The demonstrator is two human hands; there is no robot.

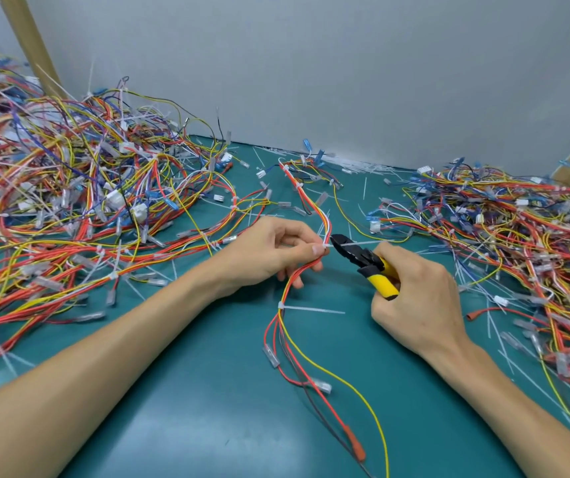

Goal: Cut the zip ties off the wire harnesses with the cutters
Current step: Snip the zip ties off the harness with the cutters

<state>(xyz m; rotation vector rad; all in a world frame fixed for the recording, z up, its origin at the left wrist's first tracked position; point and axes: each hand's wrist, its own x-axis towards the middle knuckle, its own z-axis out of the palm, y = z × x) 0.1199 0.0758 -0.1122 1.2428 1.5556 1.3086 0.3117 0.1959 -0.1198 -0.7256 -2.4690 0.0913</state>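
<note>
The left hand (276, 251) pinches one wire harness (318, 215) between thumb and fingertips, right beside a white zip tie (369, 242) whose long tail sticks out to the right. The harness is lifted a little off the green table (207, 391) at that point. The rest of it trails away toward the wall and back down toward the person.

The right hand (418, 301) is wrapped around the yellow handles of the cutters (362, 260). The black tip is at the tie's head, touching or nearly touching the left thumb. I cannot tell whether the blades have bitten yet.

A second tie (307, 309) sits lower on the same harness, uncut, with its tail lying flat on the table.

The harness looks light and floppy, so it will sag and twist unless it is held close to each tie, as it is here. The tie itself is thin, stiff plastic cinched tight against soft wire insulation. The blades should take only the strap, not the wires or the thumb next to it. The cut piece may spring away.

Big tangled heaps of harnesses lie to the left (69, 188) and right (518, 229).
</note>
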